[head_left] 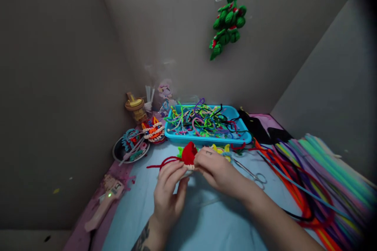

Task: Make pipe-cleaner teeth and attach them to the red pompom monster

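Both my hands meet over the front of the table around a red fuzzy hat-shaped piece (189, 153) with a cream coiled edge along its bottom. My left hand (169, 192) pinches the cream edge from the lower left, thumb and fingers curled. From the right side, my right hand (215, 168) closes its fingertips on the same piece and covers part of it. Dark red pipe cleaners (165, 161) stick out to the left of the piece. Green and yellow pipe-cleaner pieces show just behind my hands, partly hidden. Scissors (256, 177) lie right of my right hand.
A blue tray (206, 140) holds tangled pipe-cleaner offcuts. At left are a metal bowl (116, 153), an orange-and-cream coiled piece (153, 131) and a pink glue gun (103, 208) with a green light. Pipe-cleaner bundles (332, 180) cover the right; a green ornament (229, 21) hangs above.
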Motion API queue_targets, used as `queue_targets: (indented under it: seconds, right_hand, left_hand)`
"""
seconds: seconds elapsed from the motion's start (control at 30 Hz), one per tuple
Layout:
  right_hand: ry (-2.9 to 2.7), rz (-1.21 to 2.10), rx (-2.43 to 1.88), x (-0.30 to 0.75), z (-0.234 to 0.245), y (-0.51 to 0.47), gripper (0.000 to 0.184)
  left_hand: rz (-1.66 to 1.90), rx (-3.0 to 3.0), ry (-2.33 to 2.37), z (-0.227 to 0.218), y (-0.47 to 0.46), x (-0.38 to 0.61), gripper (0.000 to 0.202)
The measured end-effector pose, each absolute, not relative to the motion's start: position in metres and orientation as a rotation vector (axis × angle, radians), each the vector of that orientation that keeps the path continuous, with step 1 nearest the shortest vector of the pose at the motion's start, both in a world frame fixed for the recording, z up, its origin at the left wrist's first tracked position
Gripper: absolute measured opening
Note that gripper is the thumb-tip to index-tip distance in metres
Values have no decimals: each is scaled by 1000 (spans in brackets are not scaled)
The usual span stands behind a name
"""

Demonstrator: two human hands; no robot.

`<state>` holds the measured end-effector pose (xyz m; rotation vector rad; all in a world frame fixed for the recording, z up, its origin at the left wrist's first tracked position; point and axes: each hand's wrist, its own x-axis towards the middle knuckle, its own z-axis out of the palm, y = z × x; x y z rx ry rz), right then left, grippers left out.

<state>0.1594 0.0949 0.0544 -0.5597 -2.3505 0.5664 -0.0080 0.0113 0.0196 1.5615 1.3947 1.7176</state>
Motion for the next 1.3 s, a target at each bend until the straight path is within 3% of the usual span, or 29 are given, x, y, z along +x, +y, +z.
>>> queue_targets:
  seconds: [0.17, 0.27, 0.47, 0.63, 0.97, 1.3]
  right_hand:
    - [-2540, 553, -508, 164, 67, 89, 17]
    - [-2627, 590, -460, 164, 73, 84, 15]
    - [-2703, 743, -402, 167, 80, 82, 16]
    - [-2686, 744, -413, 165, 81, 81, 14]
    - [-2410, 480, -593, 160, 70, 82, 3]
    - [-1907, 772, -865, 133, 55, 59, 12]
  left_hand:
    - [1627, 1768, 1433, 24, 17, -15, 33]
    - [1377, 1874, 1420, 29, 18, -20, 35]
    - [994, 1993, 1345, 41, 17, -24, 30]
    - [866, 2157, 1293, 46, 19, -20, 14]
    - [1110, 1901, 1386, 36, 17, -21, 6]
    - [1474, 1769, 1422, 29, 13, -15, 11]
